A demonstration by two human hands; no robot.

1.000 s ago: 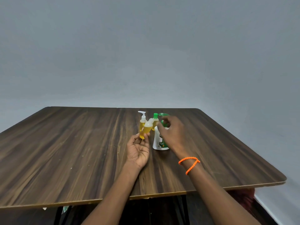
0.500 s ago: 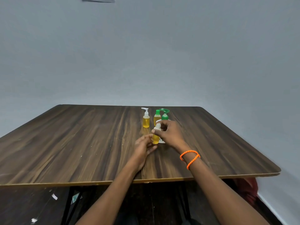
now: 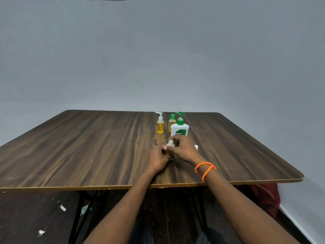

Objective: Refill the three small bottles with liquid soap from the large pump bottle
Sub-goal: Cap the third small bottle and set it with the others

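Hands: left hand (image 3: pixel 157 158) and right hand (image 3: pixel 182 148) meet over the table (image 3: pixel 88 147), both gripping one small bottle (image 3: pixel 170 143).
Fingers: left curled round the body, right curled over the white cap; bottle mostly hidden.
Pump bottle (image 3: pixel 179 129): upright, white, just behind the hands.
Other bottles: white-pump bottle (image 3: pixel 160 124) and green-cap bottle (image 3: pixel 171 122) stand behind, holding yellow liquid.
Wrist: orange band (image 3: pixel 204 169) on the right.

Both your forearms reach forward, converging. Your left hand (image 3: pixel 157 155) and right hand (image 3: pixel 182 148) meet, fingers curled, knuckles up, touching.
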